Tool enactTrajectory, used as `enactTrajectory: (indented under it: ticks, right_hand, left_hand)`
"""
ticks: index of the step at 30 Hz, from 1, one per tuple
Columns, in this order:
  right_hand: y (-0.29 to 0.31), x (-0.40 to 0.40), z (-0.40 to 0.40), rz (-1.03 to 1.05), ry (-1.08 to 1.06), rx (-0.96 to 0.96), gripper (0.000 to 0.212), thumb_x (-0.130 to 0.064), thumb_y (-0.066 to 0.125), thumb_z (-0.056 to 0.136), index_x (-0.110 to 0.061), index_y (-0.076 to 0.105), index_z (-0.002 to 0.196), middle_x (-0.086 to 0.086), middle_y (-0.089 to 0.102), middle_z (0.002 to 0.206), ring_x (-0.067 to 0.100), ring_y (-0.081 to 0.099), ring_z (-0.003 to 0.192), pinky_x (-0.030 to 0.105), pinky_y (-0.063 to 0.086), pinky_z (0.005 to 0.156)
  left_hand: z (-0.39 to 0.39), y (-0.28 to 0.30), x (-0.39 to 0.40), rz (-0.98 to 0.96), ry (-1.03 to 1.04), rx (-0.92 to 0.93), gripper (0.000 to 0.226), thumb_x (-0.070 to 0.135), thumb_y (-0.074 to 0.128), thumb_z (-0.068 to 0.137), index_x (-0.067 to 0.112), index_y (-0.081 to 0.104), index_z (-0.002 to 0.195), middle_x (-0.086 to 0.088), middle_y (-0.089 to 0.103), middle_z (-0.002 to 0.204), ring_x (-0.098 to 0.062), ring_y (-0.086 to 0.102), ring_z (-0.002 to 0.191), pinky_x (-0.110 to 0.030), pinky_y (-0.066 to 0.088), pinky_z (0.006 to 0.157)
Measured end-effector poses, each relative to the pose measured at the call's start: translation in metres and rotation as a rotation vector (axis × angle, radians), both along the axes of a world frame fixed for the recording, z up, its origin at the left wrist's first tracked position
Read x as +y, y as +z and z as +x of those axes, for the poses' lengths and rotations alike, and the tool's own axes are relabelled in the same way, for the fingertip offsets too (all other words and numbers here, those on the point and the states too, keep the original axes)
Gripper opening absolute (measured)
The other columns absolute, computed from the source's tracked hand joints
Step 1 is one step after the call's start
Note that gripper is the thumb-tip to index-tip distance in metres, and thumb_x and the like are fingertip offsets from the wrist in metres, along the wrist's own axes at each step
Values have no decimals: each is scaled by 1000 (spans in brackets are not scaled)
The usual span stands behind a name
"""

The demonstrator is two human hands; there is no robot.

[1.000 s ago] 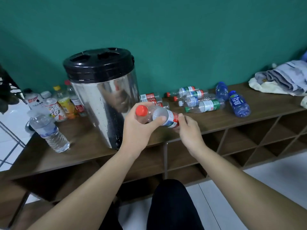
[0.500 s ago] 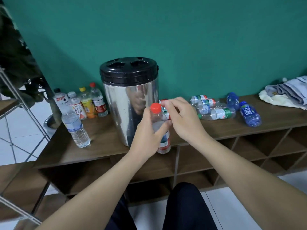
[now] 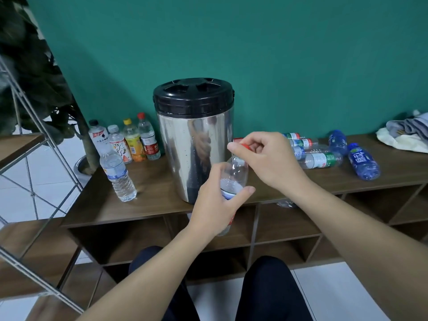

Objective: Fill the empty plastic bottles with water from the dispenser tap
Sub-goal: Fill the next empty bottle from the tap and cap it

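Observation:
My left hand [image 3: 216,202] grips a clear plastic bottle [image 3: 236,174] upright by its middle, in front of the steel dispenser [image 3: 193,144] with a black lid. My right hand [image 3: 266,158] pinches the bottle's red cap [image 3: 245,147] from above. The dispenser tap is hidden behind my hands. Several empty bottles [image 3: 317,158] lie on their sides on the wooden shelf [image 3: 150,200] to the right, two of them blue [image 3: 363,161].
Several upright bottles [image 3: 129,142] stand left of the dispenser, and a clear one [image 3: 118,174] stands nearer the front. Folded cloth [image 3: 407,133] lies at the far right. A metal rack [image 3: 27,135] and a plant are on the left. Open cubbies sit under the shelf.
The bottle went from lying tilted in both hands to upright in my left hand. My right hand moved up from its base onto the red cap.

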State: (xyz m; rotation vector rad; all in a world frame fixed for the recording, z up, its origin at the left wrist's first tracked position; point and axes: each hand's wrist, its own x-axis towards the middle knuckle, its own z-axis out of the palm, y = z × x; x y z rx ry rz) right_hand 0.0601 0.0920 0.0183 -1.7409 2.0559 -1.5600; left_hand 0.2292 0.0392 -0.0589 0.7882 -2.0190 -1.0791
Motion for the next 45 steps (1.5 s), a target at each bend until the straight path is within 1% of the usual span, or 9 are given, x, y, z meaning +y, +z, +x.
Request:
enactTrajectory:
  ticks: [5, 11, 14, 20, 25, 30, 34, 37, 45]
  right_hand:
    - [3, -2, 4, 38, -9, 162, 45, -54, 74, 100, -26, 66, 66, -17, 53, 54, 16, 70, 71, 39, 58, 73]
    - [12, 10, -3, 136, 358, 145, 14, -24, 68, 110, -20, 77, 100, -14, 70, 86, 10, 61, 76, 24, 47, 70]
    - [5, 7, -7, 221, 325, 224, 14, -35, 66, 110, -29, 78, 105, -15, 69, 86, 11, 60, 76, 26, 47, 68]
    - [-10, -2, -5, 270, 156, 266, 43, -56, 74, 100, -22, 71, 75, -1, 65, 63, 15, 55, 60, 29, 43, 60]
    - [-14, 6, -6, 319, 340, 255, 11, -34, 70, 108, -28, 78, 103, -6, 72, 90, 13, 59, 74, 36, 51, 71]
    - [-37, 8, -15, 312, 431, 33, 22, -18, 69, 110, -19, 77, 131, -8, 78, 117, 16, 73, 109, 29, 58, 96]
    - [-79, -12, -28, 308, 251, -101, 29, -21, 77, 104, -22, 76, 134, -9, 80, 118, 3, 73, 109, 29, 58, 103]
    - [-116, -31, -36, 397, 27, 37, 31, -24, 81, 101, -25, 77, 132, -10, 78, 119, -1, 69, 91, 30, 60, 97]
    - [-184, -66, -43, 442, -191, 219, 41, -20, 84, 98, -22, 72, 137, 2, 80, 113, 23, 72, 101, 42, 61, 97]
  left_hand:
    - [7, 2, 0, -41, 8, -17, 61, 56, 86, 94, 47, 45, 139, 25, 71, 128, -1, 70, 118, -37, 61, 104]
    - [36, 3, -11, 85, -236, 46, 50, 36, 87, 98, 32, 60, 140, 4, 76, 116, -22, 75, 108, -53, 62, 101]
    - [40, -2, -11, 54, -158, -21, 52, 44, 88, 96, 39, 57, 138, 11, 75, 117, -14, 74, 109, -48, 62, 101]
    - [35, -20, -1, -30, -60, -108, 61, 56, 86, 94, 46, 49, 141, 21, 76, 109, 0, 73, 104, -34, 61, 97]
    - [36, -38, -9, 111, -189, -39, 52, 46, 88, 96, 40, 56, 136, 10, 74, 117, -15, 73, 111, -49, 61, 102]
    - [38, -68, -13, 208, -247, 31, 53, 35, 90, 95, 31, 59, 138, 1, 74, 108, -25, 74, 99, -59, 61, 99]
    - [39, -102, -10, 246, -277, 14, 59, 29, 90, 96, 29, 55, 142, -2, 73, 105, -30, 72, 97, -55, 60, 96]
    - [42, -125, -15, 264, -316, -34, 63, 12, 85, 95, 27, 51, 146, -5, 71, 107, -28, 71, 96, -50, 58, 95]
    - [48, -185, -41, 432, -298, -101, 58, -4, 79, 93, 24, 52, 136, -6, 65, 100, -20, 61, 78, -46, 52, 67]
